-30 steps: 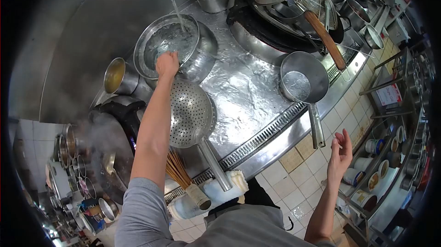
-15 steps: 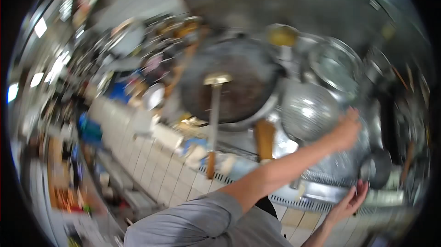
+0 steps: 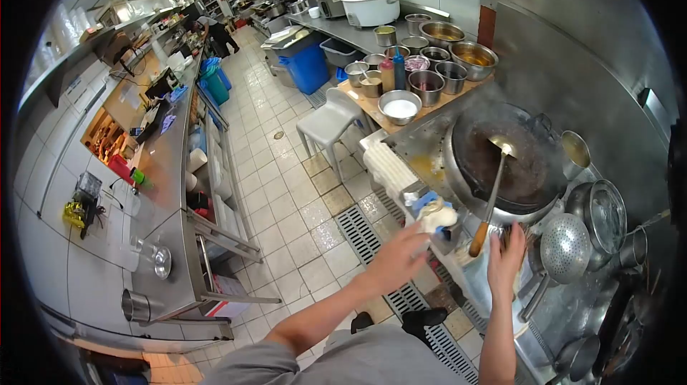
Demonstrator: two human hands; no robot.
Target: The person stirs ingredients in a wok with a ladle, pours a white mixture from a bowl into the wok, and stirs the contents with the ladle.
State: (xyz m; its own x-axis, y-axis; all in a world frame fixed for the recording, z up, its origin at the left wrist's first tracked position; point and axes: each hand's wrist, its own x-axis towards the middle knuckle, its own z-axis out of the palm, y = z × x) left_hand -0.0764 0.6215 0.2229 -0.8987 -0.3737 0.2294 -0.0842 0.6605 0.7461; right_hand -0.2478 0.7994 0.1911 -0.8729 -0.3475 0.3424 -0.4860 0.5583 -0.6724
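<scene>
My left hand (image 3: 401, 256) is open, its fingers reaching toward a crumpled cream and blue cloth (image 3: 438, 215) at the stove's front edge. Whether the fingertips touch the cloth I cannot tell. My right hand (image 3: 505, 260) is open with fingers apart, just right of the ladle (image 3: 494, 195). The ladle's wooden handle juts over the front of the stove between my hands, and its metal bowl rests in a steaming wok (image 3: 469, 170) of dark liquid. Right of my right hand lies a perforated strainer (image 3: 565, 247), its handle pointing toward me.
Metal bowls (image 3: 603, 217) stand right of the wok. Behind left, a wooden board (image 3: 365, 102) carries several sauce pots and squeeze bottles. A grey stool (image 3: 330, 126) stands on the tiled floor. Along the left runs a steel counter (image 3: 168, 202). A person (image 3: 215, 31) stands far back.
My view has swung left, showing the aisle. Both hands have left the strainer side and moved to the wok's front, near the cloth and ladle handle. The ladle still rests in the wok.
</scene>
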